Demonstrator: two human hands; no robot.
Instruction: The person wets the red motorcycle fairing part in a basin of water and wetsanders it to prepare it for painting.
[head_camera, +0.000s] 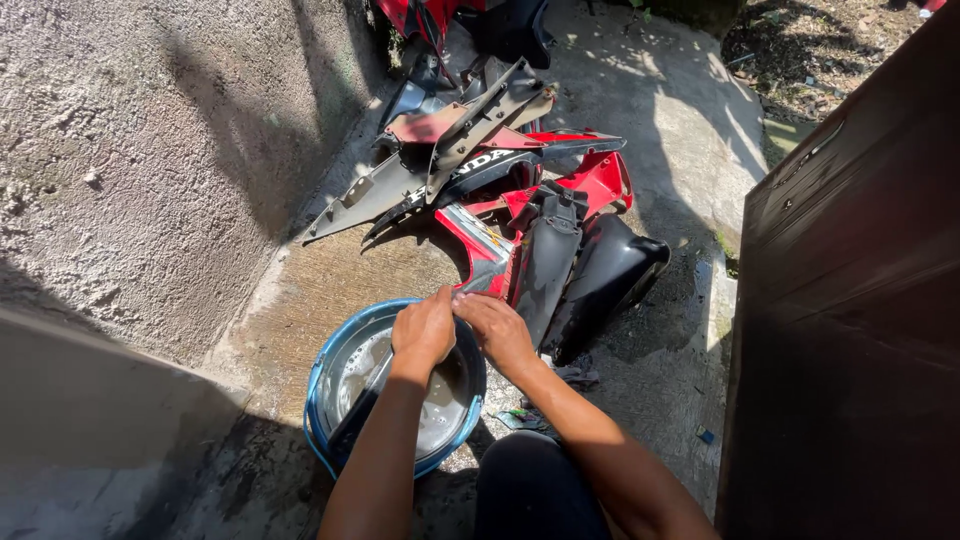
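Note:
My left hand (424, 330) and my right hand (497, 331) meet over the far rim of a blue bucket (322, 385) that holds soapy water. Both are closed together on something small at the bucket's edge; what it is I cannot make out. A dark strip of plastic (352, 420) leans inside the bucket under my left forearm. Just beyond my hands lies a red motorcycle panel (478, 243) with a black fender piece (547, 262) on it.
A heap of red, black and grey motorcycle body panels (470, 140) covers the concrete ahead. A rough plaster wall (150, 150) runs along the left. A dark brown door or board (850, 300) stands on the right. A rag (578, 375) lies by my right forearm.

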